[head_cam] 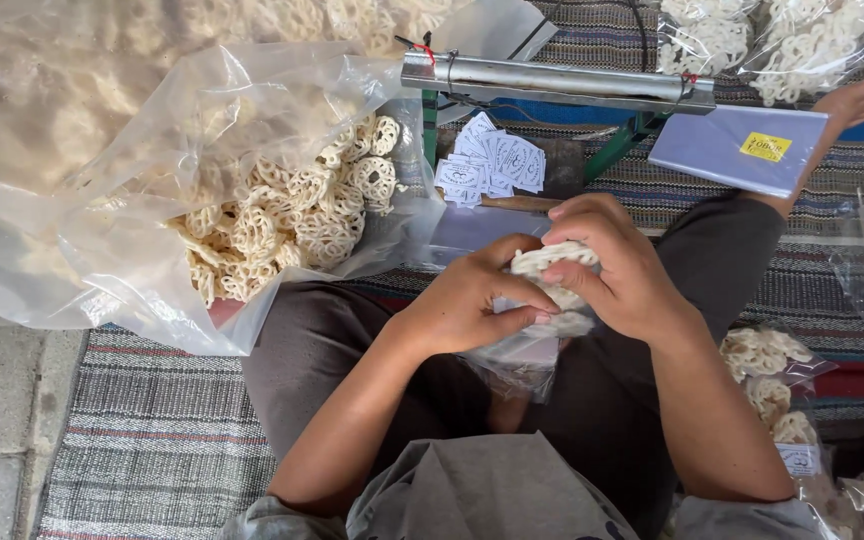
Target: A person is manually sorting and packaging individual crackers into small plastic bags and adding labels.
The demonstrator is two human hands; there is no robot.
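From my seat I see both hands meeting over the lap, and the relation that matters is that the stack of crackers (552,262) sits directly between them, already inside the grip rather than off to any side. My right hand (620,268) comes over it from the far right, fingers (577,278) curled narrow around its top and front. My left hand (467,300) closes in from the left, thumb pressing toward the stack's lower edge and the small clear bag (524,350) beneath it. The stack lies roughly crosswise, its long axis running left to right between the two palms; the right hand has more of it. The bag hangs just under the crackers, touching them, its mouth hidden by the fingers so I cannot tell how far the stack has gone in. To the far left lies the big plastic sack of loose crackers (282,215), well apart; beyond the hands sit paper labels (492,165) and the bar sealer (552,80).
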